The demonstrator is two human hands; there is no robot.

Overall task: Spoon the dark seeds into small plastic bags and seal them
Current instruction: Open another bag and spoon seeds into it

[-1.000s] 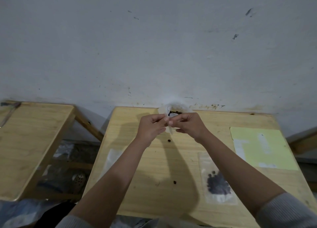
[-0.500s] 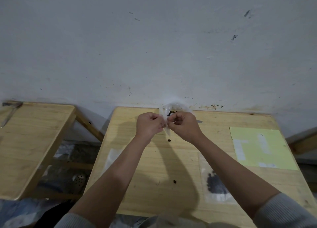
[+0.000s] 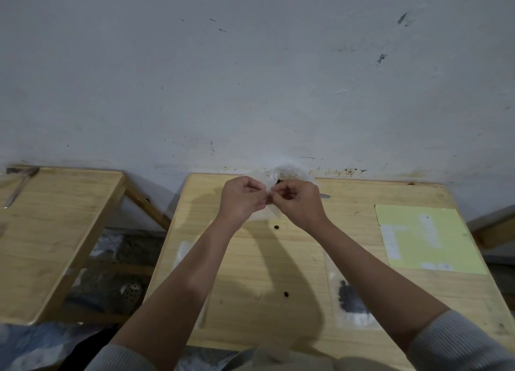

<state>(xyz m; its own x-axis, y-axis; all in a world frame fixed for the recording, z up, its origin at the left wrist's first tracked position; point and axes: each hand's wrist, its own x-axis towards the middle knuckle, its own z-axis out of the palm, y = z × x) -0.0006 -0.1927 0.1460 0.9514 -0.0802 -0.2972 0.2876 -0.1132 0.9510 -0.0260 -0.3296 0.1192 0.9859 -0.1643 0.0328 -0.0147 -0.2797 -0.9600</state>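
Note:
Both hands are raised over the far middle of the wooden table [image 3: 306, 248]. My left hand [image 3: 242, 199] and my right hand [image 3: 296, 203] pinch a small clear plastic bag [image 3: 268, 213] between them, fingertips close together at its top edge. Behind the hands a clear container with dark seeds [image 3: 289, 172] stands near the wall, mostly hidden. A filled bag of dark seeds [image 3: 349, 301] lies flat under my right forearm. Two loose seeds lie on the table, one [image 3: 276, 227] just below the hands and one [image 3: 286, 294] nearer me.
A yellow sheet [image 3: 426, 239] lies at the table's right. Empty clear bags [image 3: 185, 252] lie at the left edge under my left arm. A second wooden table [image 3: 50, 231] stands to the left with a metal tool [image 3: 19, 186] on it. Clutter fills the gap between tables.
Both hands have curled tighter and drawn together on the small bag, with fingertips working along its top. The arms have hardly shifted.

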